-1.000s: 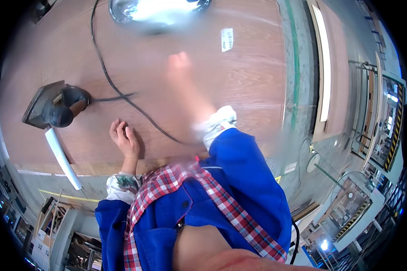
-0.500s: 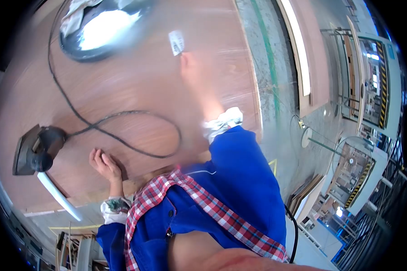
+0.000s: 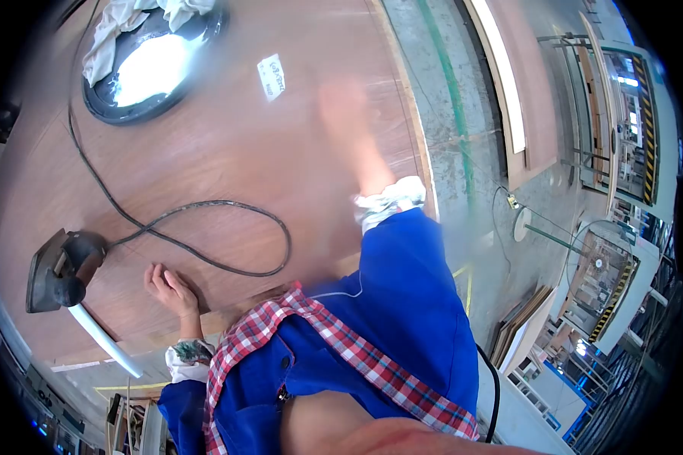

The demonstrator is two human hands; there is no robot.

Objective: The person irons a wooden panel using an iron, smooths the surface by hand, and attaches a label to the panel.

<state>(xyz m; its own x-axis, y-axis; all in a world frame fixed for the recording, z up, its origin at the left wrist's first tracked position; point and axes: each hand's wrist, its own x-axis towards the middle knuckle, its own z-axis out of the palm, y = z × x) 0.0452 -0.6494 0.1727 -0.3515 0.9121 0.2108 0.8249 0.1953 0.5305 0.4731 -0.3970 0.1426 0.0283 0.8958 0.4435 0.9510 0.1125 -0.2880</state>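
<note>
My left hand (image 3: 173, 290) rests on the near edge of a brown wood panel (image 3: 220, 163), fingers loosely extended, holding nothing. A dark power sander (image 3: 67, 269) with a round knob and a pale hose (image 3: 102, 340) lies to its left. My right hand (image 3: 347, 110) is over the right part of the panel, smeared by motion, so its fingers cannot be made out. Closest to it is a small white paper slip (image 3: 271, 76) with handwriting, lying on the panel apart from the hand.
A black cord (image 3: 287, 241) loops across the panel between my hands. At the far left stands a black round basin (image 3: 121, 115) with a bright white interior and a crumpled cloth (image 3: 105, 47) over its rim. Beyond the panel's right edge are the floor and stacked boards (image 3: 522, 326).
My right hand has moved right, away from the white paper slip that its fingers were at. The slip now lies on the panel. My left hand stays in place; the view has shifted slightly.
</note>
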